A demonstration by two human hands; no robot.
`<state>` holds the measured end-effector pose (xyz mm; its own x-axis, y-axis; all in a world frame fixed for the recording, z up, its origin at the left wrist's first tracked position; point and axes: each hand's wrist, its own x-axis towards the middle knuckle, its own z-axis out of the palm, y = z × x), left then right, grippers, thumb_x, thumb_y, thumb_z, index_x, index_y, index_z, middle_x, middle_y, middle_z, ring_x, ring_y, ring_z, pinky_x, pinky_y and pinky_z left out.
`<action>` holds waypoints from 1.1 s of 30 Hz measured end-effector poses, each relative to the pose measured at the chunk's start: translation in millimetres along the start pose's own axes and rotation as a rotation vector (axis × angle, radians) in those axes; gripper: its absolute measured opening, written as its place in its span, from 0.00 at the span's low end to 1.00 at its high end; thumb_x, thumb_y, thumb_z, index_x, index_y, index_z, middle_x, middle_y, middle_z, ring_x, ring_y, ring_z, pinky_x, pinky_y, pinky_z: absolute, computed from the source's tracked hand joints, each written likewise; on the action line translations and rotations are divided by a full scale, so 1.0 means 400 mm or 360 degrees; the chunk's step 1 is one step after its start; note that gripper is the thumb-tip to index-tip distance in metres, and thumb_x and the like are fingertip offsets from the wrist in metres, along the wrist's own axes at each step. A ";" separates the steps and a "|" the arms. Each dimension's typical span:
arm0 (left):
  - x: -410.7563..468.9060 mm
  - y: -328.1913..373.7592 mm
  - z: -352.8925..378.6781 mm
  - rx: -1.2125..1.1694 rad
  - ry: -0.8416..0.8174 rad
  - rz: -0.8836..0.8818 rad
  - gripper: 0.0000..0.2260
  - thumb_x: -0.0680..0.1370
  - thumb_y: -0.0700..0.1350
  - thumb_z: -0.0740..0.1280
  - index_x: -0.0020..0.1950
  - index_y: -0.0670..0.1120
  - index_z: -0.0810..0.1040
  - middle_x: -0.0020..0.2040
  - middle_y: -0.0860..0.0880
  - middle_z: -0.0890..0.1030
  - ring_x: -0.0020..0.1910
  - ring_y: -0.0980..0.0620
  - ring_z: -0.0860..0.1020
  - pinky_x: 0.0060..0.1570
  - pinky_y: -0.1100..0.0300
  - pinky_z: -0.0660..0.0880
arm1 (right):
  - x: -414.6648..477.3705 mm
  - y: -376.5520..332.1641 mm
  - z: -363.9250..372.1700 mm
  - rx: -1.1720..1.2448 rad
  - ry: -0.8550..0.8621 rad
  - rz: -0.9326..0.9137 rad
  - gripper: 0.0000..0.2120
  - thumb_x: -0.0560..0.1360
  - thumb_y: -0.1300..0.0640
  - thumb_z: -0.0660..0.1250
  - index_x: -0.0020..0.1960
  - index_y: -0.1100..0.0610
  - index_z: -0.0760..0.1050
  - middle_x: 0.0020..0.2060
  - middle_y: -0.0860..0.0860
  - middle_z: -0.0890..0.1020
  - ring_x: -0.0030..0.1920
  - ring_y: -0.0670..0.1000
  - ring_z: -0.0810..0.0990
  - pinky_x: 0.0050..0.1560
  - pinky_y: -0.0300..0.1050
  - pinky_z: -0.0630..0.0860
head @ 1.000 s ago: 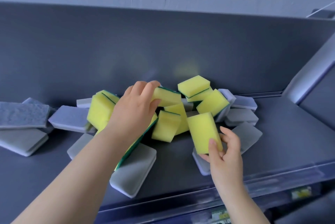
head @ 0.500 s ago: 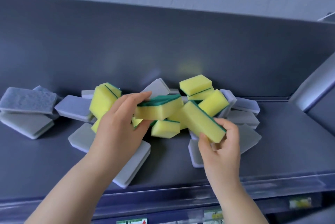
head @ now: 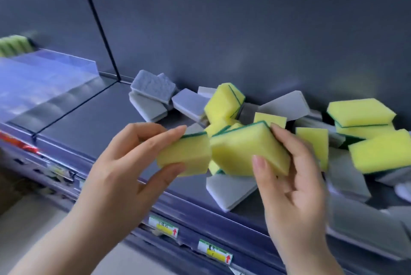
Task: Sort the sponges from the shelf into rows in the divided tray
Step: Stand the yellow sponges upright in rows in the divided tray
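Dark grey shelving fills the view: a tall back panel (head: 222, 30) above a flat shelf (head: 93, 128). At the far left stands the clear divided tray (head: 55, 68), with a blurred row of yellow-green sponges (head: 13, 44) at its back. A loose pile sprawls across the shelf's right half. It mixes flat grey sponges (head: 153, 90) with thicker yellow sponges (head: 360, 111) backed by a thin green scouring layer. Above the shelf front, the left hand (head: 124, 163) pinches one yellow sponge (head: 184, 154) between thumb and curled fingers, green face up. Edge to edge with it, a second yellow sponge (head: 246, 150) is gripped by the right hand (head: 293, 190), thumb on its near face, fingers over its far end. Small price labels (head: 163, 225) line the shelf edge.
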<state>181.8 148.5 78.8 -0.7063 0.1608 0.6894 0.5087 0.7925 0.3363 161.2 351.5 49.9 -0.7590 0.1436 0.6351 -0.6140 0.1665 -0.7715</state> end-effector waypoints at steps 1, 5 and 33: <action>-0.020 -0.022 -0.030 0.0033 -0.0006 -0.0031 0.17 0.73 0.50 0.66 0.61 0.48 0.76 0.52 0.54 0.73 0.50 0.63 0.71 0.54 0.76 0.64 | -0.007 -0.008 0.041 -0.0069 -0.0085 -0.0076 0.17 0.74 0.52 0.65 0.62 0.51 0.72 0.56 0.46 0.75 0.57 0.51 0.76 0.55 0.42 0.72; -0.100 -0.135 -0.148 0.0093 0.0059 -0.0167 0.16 0.72 0.52 0.68 0.55 0.46 0.79 0.51 0.56 0.77 0.47 0.60 0.74 0.52 0.71 0.69 | -0.054 -0.038 0.226 -0.0153 -0.0285 -0.0160 0.17 0.71 0.52 0.68 0.58 0.54 0.72 0.53 0.47 0.77 0.53 0.46 0.77 0.53 0.37 0.72; -0.249 -1.110 -0.730 0.0295 0.0346 -0.0365 0.17 0.73 0.52 0.66 0.57 0.44 0.80 0.54 0.54 0.76 0.49 0.64 0.72 0.55 0.76 0.67 | 0.030 -0.129 1.347 -0.0161 -0.0635 -0.0005 0.16 0.65 0.49 0.74 0.49 0.39 0.73 0.46 0.42 0.81 0.48 0.45 0.80 0.46 0.30 0.73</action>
<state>170.0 -391.3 48.1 -0.6605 -0.1461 0.7365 0.2375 0.8898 0.3896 67.0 -180.8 76.9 -0.7939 -0.2434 0.5572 -0.6070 0.2642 -0.7495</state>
